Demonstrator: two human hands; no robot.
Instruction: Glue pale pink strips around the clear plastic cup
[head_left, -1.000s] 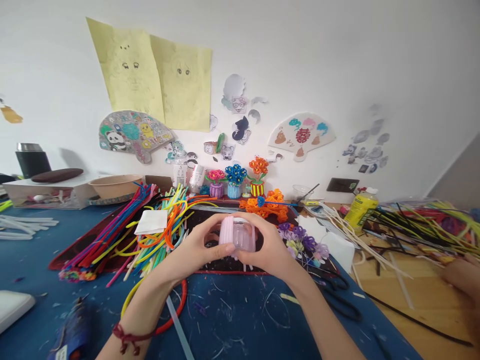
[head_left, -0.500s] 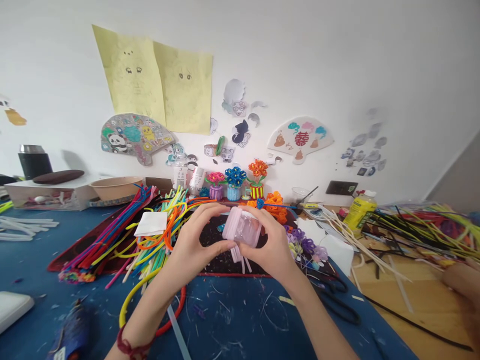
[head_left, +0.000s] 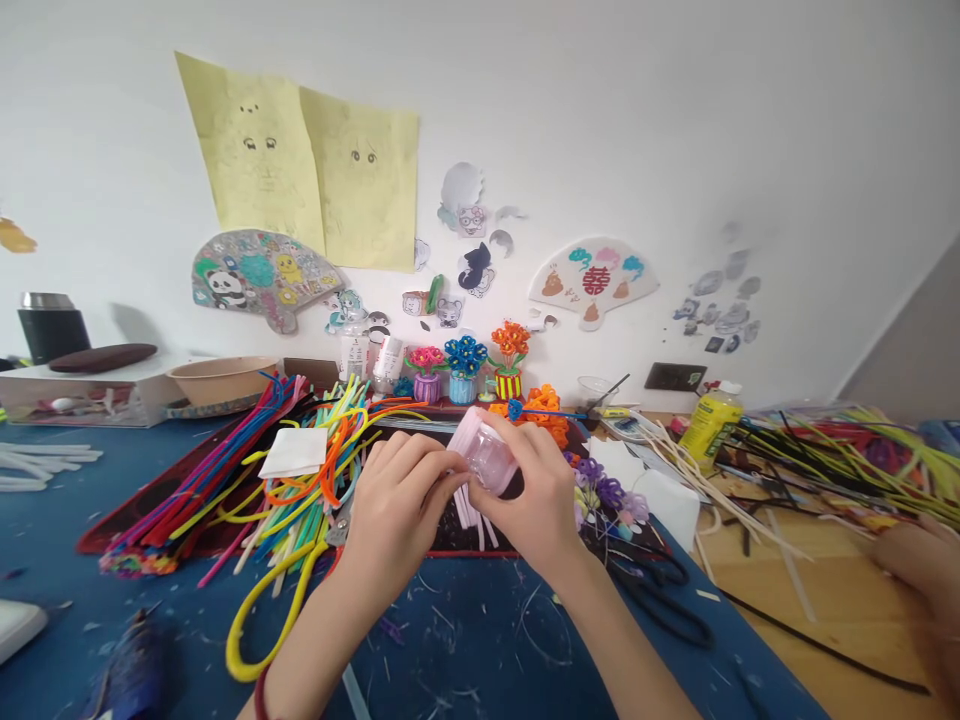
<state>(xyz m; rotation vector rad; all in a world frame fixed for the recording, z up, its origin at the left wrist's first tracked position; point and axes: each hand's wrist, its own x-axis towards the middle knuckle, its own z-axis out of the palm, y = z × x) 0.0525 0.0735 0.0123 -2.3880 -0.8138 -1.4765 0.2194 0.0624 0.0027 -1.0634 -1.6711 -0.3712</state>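
Observation:
A small clear plastic cup (head_left: 496, 468), tilted above the dark mat, has pale pink pipe cleaners (head_left: 466, 440) along its left side. My right hand (head_left: 538, 485) is closed around the cup from the right, thumb below and fingers over the top. At the cup's left edge, my left hand (head_left: 405, 500) pinches with thumb and fingers at the pink pipe cleaners; what lies right between the fingertips is partly hidden. Several loose pale pink pipe cleaners (head_left: 478, 522) lie beneath the cup on the mat (head_left: 442, 540).
Bundled coloured pipe cleaners (head_left: 202, 480) and a white paper square (head_left: 295, 453) lie left. Behind stand potted pipe-cleaner flowers (head_left: 463, 370). Purple flowers (head_left: 611, 490) and a yellow bottle (head_left: 711, 425) are right. A blue glue gun (head_left: 135, 665) lies front left. Another person's hand (head_left: 919, 560) is far right.
My left hand has shifted from spanning the cup to a pinch at its lower left edge. My right hand still holds the cup, which has turned slightly. The view has shifted a little.

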